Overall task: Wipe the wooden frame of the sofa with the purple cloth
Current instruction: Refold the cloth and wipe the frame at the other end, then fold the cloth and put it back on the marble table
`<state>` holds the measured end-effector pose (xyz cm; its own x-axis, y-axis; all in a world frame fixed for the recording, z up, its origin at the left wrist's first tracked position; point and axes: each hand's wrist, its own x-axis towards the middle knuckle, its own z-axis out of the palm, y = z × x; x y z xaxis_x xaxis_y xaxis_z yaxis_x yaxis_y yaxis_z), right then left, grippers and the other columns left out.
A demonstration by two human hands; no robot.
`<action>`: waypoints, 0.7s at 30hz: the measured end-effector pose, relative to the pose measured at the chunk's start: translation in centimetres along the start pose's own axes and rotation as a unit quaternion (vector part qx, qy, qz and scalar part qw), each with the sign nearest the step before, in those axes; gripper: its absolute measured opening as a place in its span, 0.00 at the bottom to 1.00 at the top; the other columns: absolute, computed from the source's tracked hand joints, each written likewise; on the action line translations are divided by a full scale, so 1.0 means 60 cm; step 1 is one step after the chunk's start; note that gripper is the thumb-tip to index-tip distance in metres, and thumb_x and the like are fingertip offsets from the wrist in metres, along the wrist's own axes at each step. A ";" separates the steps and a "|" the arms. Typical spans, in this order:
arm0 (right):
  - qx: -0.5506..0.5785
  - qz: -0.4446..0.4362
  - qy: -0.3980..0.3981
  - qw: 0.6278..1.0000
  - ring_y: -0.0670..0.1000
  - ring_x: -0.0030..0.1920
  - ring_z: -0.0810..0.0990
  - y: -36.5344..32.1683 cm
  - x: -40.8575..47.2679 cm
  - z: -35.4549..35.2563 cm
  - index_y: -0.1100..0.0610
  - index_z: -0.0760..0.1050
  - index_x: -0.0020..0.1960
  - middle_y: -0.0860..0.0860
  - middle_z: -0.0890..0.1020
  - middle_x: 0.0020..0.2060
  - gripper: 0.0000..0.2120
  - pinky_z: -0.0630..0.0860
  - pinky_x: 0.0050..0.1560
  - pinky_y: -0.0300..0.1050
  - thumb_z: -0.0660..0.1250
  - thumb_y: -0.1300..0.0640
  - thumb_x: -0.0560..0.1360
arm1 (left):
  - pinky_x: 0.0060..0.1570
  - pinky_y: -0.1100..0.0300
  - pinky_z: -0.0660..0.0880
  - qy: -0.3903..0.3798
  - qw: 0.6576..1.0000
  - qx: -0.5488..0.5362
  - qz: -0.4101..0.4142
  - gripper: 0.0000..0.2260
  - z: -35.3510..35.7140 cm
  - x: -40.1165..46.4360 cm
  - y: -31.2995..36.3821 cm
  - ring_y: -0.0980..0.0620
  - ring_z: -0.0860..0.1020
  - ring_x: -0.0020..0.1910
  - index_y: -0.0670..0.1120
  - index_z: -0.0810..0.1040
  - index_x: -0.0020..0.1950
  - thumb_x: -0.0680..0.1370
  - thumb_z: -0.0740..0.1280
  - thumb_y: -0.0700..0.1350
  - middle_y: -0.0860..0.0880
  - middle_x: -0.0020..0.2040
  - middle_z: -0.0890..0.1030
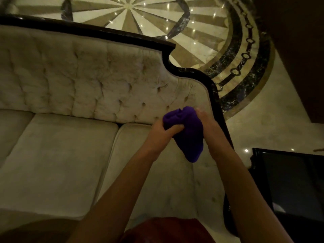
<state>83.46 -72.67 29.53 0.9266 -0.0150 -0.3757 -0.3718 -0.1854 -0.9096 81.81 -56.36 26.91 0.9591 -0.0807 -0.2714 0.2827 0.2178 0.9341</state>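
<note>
A bunched purple cloth (188, 132) hangs between both my hands above the right seat cushion. My left hand (162, 133) grips its left side, thumb pressed into the folds. My right hand (210, 128) holds its right side, close to the sofa's right arm. The dark, glossy wooden frame (201, 75) runs along the top of the cream tufted backrest (87, 81), steps down in a curve, then follows the right arm toward me. The cloth is not touching the frame.
Cream seat cushions (57, 155) fill the lower left. A dark side table (289, 179) stands right of the sofa arm. Behind the sofa lies a polished marble floor (175, 25) with a round inlay. A dark wall or panel (301, 50) rises at the far right.
</note>
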 end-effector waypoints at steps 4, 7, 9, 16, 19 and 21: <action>-0.042 -0.048 -0.095 0.993 0.38 0.47 0.85 0.026 -0.051 -0.011 0.41 0.81 0.55 0.36 0.86 0.48 0.22 0.80 0.38 0.33 0.73 0.30 0.67 | 0.57 0.52 0.81 0.122 0.988 -0.081 0.044 0.09 -0.022 -0.080 -0.002 0.50 0.85 0.56 0.53 0.83 0.55 0.76 0.76 0.43 0.50 0.54 0.88; -0.061 -0.060 -0.189 0.978 0.43 0.50 0.87 0.045 -0.081 0.024 0.43 0.84 0.52 0.43 0.88 0.50 0.27 0.81 0.45 0.36 0.75 0.25 0.62 | 0.54 0.49 0.83 0.212 0.966 -0.125 0.072 0.09 -0.038 -0.157 -0.003 0.46 0.86 0.54 0.51 0.85 0.53 0.74 0.78 0.50 0.47 0.53 0.88; -0.052 -0.043 -0.266 0.962 0.47 0.53 0.87 0.063 -0.110 0.064 0.44 0.83 0.56 0.46 0.88 0.53 0.30 0.83 0.46 0.38 0.76 0.26 0.63 | 0.52 0.48 0.84 0.269 0.949 -0.138 0.086 0.11 -0.049 -0.215 -0.015 0.45 0.87 0.53 0.50 0.85 0.52 0.73 0.78 0.53 0.45 0.52 0.88; -0.112 -0.068 -0.406 0.905 0.47 0.49 0.88 0.071 -0.242 0.287 0.39 0.80 0.58 0.45 0.88 0.51 0.18 0.87 0.47 0.48 0.75 0.35 0.71 | 0.55 0.53 0.83 0.457 0.873 -0.139 0.096 0.14 -0.194 -0.447 -0.080 0.52 0.85 0.56 0.55 0.80 0.59 0.75 0.77 0.48 0.51 0.57 0.85; -0.170 -0.126 -0.468 0.858 0.45 0.45 0.88 0.067 -0.304 0.401 0.38 0.82 0.51 0.40 0.88 0.46 0.05 0.85 0.40 0.41 0.74 0.42 0.76 | 0.48 0.57 0.83 0.497 0.845 -0.179 0.078 0.16 -0.276 -0.560 -0.117 0.51 0.85 0.55 0.53 0.80 0.61 0.74 0.77 0.48 0.50 0.56 0.86; -0.212 -0.144 -0.526 0.811 0.47 0.46 0.88 0.065 -0.341 0.472 0.43 0.83 0.54 0.44 0.88 0.47 0.08 0.86 0.43 0.45 0.75 0.45 0.76 | 0.49 0.54 0.83 0.478 0.850 -0.216 0.051 0.25 -0.321 -0.634 -0.135 0.47 0.85 0.57 0.48 0.81 0.63 0.69 0.79 0.55 0.48 0.56 0.87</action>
<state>61.44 -45.27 28.68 0.3279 0.8944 -0.3043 0.1120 -0.3567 -0.9275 43.35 -36.33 25.22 0.4954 0.7422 -0.4513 -0.0218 0.5300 0.8477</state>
